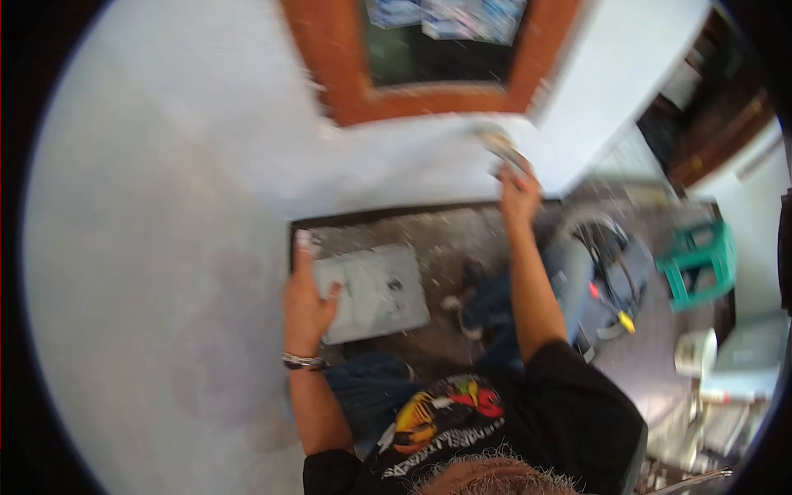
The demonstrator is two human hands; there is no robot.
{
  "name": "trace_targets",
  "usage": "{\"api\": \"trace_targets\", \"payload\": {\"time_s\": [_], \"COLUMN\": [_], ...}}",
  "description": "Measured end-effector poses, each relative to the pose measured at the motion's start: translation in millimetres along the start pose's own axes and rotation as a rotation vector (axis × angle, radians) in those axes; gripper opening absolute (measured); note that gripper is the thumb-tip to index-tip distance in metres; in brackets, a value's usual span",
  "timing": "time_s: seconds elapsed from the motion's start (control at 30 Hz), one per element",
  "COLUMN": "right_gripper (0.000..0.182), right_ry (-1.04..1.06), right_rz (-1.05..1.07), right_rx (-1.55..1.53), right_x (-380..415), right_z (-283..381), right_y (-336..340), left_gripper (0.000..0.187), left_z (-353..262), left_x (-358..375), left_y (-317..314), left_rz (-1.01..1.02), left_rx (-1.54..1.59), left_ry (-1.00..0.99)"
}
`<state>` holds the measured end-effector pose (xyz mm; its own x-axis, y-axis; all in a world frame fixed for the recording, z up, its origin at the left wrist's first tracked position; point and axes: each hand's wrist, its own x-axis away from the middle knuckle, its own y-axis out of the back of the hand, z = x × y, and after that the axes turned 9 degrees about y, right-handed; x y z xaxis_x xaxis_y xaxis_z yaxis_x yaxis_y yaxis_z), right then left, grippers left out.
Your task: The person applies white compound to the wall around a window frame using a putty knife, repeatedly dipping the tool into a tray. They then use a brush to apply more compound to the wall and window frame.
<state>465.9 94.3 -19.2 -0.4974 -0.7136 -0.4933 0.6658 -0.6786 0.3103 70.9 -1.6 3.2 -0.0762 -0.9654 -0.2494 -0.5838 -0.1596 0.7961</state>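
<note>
My right hand (520, 194) is closed around the handle of a paintbrush (501, 147), its bristles close to the white wall (396, 157) just below an orange-brown window frame (429, 106). Motion blurs the brush, and I cannot tell whether it touches the wall. My left hand (309, 301) is at the left edge of a grey, paint-smeared flat tray or lid (375, 289), thumb over its near side and fingers pointing up. Whether the fingers grip it or only rest against it is unclear.
Pale wall surface (165, 247) rises close on my left. To the right are a bag with straps and a yellow-handled tool (625, 322), a green plastic stool (701, 264) and a white bucket (695, 353). Dark flooring (462, 235) lies below the wall.
</note>
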Motion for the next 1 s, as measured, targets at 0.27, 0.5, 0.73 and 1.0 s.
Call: {"api": "trace_targets", "payload": {"time_s": [0.27,0.5,0.73,1.0], "right_gripper": [0.032,0.033,0.035,0.038], "right_ry": [0.103,0.464,0.318,1.136], "right_rz": [0.411,0.406,0.644,0.192], "right_rx": [-0.393,-0.39,-0.469,-0.554], "right_x": [54.3,63.7,52.2,-83.0], "right_z": [6.3,69.6,103.6,254.6], "right_y": [-63.9,-143.0,-147.8,-107.9], "left_gripper": [0.095,0.095,0.096,0.095], "left_z": [-23.5,-2.6,9.5,24.7], "left_x": [-8.1,-2.7,6.0,1.8], "left_y": [19.6,23.1,21.3,13.5], "left_rz": [0.012,0.039,0.053,0.068], "left_rx": [-0.038,-0.003,-0.023,-0.082], "left_ry": [0.071,0.222,0.219,0.227]}}
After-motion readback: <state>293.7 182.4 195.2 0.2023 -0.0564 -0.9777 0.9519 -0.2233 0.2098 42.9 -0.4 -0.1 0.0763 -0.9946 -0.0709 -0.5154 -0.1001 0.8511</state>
